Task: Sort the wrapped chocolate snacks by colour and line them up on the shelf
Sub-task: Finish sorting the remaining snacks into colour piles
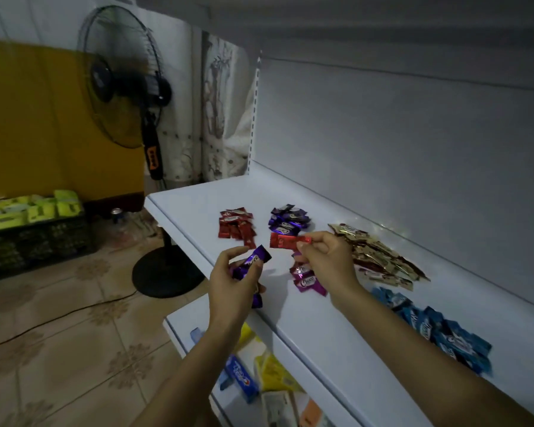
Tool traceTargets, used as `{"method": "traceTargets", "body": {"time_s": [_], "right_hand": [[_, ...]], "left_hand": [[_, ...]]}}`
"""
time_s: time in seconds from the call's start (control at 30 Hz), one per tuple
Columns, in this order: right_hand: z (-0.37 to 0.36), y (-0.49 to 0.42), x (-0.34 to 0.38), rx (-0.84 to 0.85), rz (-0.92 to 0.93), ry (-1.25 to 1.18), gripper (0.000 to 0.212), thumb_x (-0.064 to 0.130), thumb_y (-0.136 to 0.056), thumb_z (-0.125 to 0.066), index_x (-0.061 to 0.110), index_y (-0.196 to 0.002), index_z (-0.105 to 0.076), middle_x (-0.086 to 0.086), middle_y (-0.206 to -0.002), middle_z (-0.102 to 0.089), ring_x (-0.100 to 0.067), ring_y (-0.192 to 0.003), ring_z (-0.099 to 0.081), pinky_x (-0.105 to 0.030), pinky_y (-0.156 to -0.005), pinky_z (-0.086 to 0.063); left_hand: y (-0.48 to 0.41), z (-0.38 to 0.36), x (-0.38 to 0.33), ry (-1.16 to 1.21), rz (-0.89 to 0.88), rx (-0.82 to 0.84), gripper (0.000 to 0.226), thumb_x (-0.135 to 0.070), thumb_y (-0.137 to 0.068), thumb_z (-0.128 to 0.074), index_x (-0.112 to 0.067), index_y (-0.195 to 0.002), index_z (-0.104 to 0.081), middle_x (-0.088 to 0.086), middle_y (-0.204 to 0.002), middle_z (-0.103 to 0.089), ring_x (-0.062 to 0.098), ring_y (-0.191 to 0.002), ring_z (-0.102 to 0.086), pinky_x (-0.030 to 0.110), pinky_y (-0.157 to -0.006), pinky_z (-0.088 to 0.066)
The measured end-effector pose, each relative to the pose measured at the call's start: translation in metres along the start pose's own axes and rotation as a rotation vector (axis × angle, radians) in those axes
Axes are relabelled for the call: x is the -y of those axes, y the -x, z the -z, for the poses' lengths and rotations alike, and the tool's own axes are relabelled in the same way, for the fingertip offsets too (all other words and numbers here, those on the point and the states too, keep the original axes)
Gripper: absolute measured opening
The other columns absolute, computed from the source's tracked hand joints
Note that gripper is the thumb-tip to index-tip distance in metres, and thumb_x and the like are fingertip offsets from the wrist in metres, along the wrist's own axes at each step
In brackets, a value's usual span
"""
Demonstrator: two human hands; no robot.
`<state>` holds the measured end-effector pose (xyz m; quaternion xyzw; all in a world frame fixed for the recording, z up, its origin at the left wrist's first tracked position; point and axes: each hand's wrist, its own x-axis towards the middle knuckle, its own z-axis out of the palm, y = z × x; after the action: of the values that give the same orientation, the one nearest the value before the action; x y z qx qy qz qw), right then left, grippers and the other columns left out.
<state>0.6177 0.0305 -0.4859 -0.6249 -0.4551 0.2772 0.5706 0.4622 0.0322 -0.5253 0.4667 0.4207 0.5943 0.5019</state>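
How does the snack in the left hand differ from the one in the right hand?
The purple snack sits in the left hand with other purple pieces; the red snack is alone in the right hand. The purple one tilts up to the right; the red one lies nearly level, pinched by its end. Both are small wrapped pieces held above the shelf.

Pretty dim overall, kinda bluish-grey cast. The white shelf (336, 328) catches most of the light, with soft shadows under both hands. Wide-angle lens bends the edges noticeably. The fan (121, 78) looks smeared, and the lower corners go soft.
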Motion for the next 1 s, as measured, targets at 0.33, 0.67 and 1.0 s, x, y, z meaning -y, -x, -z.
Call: {"method": "traceTargets", "body": {"time_s": [0.33, 0.67, 1.0], "right_hand": [[-0.098, -0.086, 0.006, 0.03, 0.282, 0.503, 0.005, 0.015, -0.085, -0.065, 0.019, -0.083, -0.067, 0.008, -0.082, -0.067, -0.013, -0.076, -0.063, -0.034, -0.068, -0.055], [-0.131, -0.13, -0.017, 0.239, 0.315, 0.839, 0.028, 0.006, -0.083, -0.054, 0.02, -0.1, -0.07, 0.0, -0.107, -0.067, -0.018, -0.099, -0.06, -0.035, -0.082, -0.052], [-0.105, -0.064, 0.01, 0.401, 0.03, 0.098, 0.017, 0.026, -0.09, -0.062, 0.017, -0.076, -0.065, 0.01, -0.055, -0.06, -0.003, -0.055, -0.057, -0.021, -0.054, -0.05]], "left_hand": [[-0.049, 0.049, -0.004, 0.136, 0.125, -0.112, 0.007, -0.016, -0.088, -0.068, -0.012, -0.093, -0.065, 0.006, -0.059, -0.056, 0.012, -0.046, -0.059, 0.021, -0.042, -0.044], [-0.101, 0.035, 0.007, 0.239, 0.202, -0.196, 0.009, -0.015, -0.087, -0.068, -0.009, -0.092, -0.065, 0.008, -0.085, -0.067, 0.009, -0.049, -0.064, 0.018, -0.047, -0.049], [-0.106, -0.008, 0.005, 0.156, 0.117, -0.237, 0.006, -0.025, -0.096, -0.055, -0.024, -0.091, -0.058, 0.002, -0.096, -0.065, 0.022, -0.096, -0.064, 0.051, -0.088, -0.054]]}}
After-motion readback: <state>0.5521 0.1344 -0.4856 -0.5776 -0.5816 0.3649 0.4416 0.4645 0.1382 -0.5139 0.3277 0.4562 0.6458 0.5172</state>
